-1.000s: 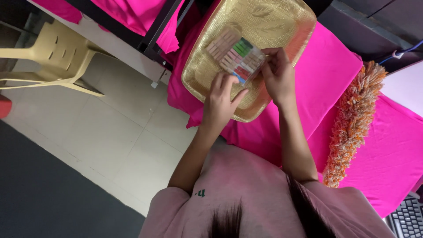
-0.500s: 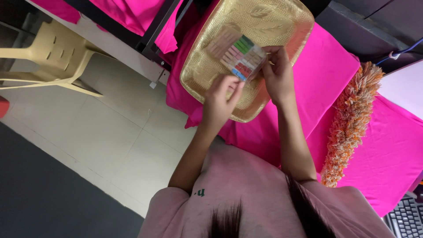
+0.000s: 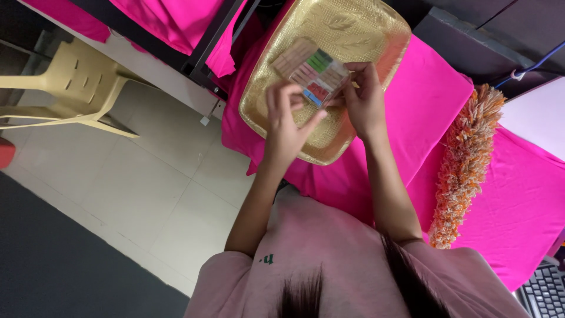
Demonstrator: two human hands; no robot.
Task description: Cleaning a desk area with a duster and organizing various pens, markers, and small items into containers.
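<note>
A clear packet of coloured clothes pegs [image 3: 315,73], with wooden, pink, green, red and blue ones, is held tilted just above a gold embossed tray [image 3: 359,32]. My right hand [image 3: 365,103] grips the packet's right edge. My left hand [image 3: 285,121] is raised at its lower left corner, fingers curled on that edge and thumb stretched under it. The tray lies on a bright pink tablecloth [image 3: 435,88].
An orange and cream fluffy duster [image 3: 468,153] lies on the cloth to the right. A cream plastic chair [image 3: 70,88] stands on the tiled floor at the left. A keyboard corner [image 3: 544,291] shows at bottom right. A dark table frame [image 3: 206,44] lies beyond the tray.
My left hand has risen from the tray's near rim up to the packet's lower corner. The packet has tilted and lifted slightly in my right hand.
</note>
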